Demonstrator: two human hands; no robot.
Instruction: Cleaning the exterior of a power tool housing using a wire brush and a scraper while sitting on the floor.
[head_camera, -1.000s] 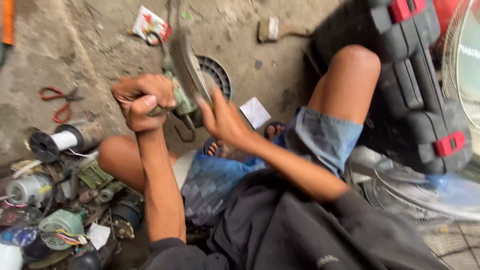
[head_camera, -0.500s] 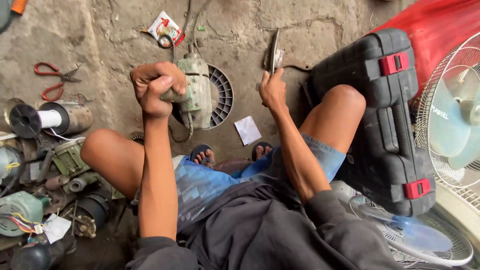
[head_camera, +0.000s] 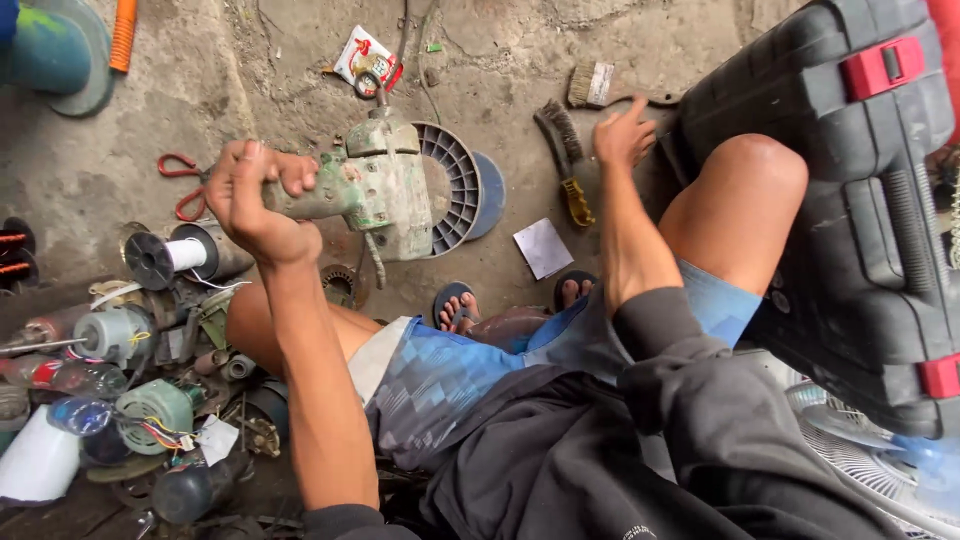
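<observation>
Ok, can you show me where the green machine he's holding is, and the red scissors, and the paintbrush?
Green power tool (head_camera: 385, 195), head view, on its worn body.
Red-handled scissors (head_camera: 180, 165), head view, on the upper handle loop.
Paintbrush (head_camera: 597, 85), head view, on the metal band by the bristles.

Bare concrete floor (head_camera: 250, 90) lies open beyond the worn green power tool (head_camera: 375, 185). A black tool case (head_camera: 860, 220) blocks the right, and a heap of motor parts (head_camera: 120, 370) crowds the left.
</observation>
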